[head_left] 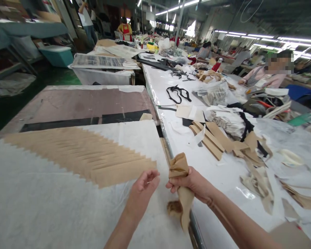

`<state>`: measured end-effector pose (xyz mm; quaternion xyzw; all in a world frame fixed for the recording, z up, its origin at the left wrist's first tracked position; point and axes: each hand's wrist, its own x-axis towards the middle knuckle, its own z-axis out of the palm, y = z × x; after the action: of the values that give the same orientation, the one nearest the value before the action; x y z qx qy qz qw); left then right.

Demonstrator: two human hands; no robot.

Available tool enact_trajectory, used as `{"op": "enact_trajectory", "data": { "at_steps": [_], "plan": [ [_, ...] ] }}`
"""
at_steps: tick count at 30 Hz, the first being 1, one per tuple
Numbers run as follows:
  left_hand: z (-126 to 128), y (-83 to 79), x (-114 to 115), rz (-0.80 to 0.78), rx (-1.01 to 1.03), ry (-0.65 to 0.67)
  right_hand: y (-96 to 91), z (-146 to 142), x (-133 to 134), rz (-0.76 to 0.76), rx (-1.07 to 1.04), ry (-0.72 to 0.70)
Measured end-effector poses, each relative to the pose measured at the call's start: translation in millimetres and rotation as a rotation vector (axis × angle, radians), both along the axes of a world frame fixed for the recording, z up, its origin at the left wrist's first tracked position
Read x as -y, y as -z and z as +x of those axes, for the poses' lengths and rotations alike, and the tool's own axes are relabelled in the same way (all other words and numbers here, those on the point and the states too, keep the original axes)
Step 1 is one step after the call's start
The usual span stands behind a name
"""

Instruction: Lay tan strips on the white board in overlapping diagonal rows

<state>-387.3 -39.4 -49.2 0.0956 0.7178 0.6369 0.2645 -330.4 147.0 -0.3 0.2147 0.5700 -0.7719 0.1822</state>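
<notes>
My right hand [182,181] is closed around a bunched tan fabric piece [186,204]. Its folded top sticks up above my fist, and a loose tail with a brown fuzzy patch hangs below. Just to the left, my left hand [145,185] has loosely bent fingers, with a gap at the thumb and nothing visible in it. Beyond its fingertips, overlapping tan fabric strips [93,155] lie fanned out in a staggered diagonal row on a white sheet [54,211]. The nearest strip ends close to my left fingers.
A metal edge [197,231] divides the sheet from the white table [176,138] on the right. Tan strips [208,140], white pieces [230,119] and a black strap [178,94] lie there. A co-worker [271,71] sits at the far right. A teal-lidded bin [56,55] stands far left.
</notes>
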Motion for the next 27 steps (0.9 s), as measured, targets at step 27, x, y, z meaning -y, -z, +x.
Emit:
{"op": "enact_trajectory", "data": {
  "at_steps": [27],
  "plan": [
    [3.2, 34.1, 88.7, -0.205, 0.2, -0.599, 46.4, -10.9, 3.6, 0.186, 0.12, -0.148]
  ]
}}
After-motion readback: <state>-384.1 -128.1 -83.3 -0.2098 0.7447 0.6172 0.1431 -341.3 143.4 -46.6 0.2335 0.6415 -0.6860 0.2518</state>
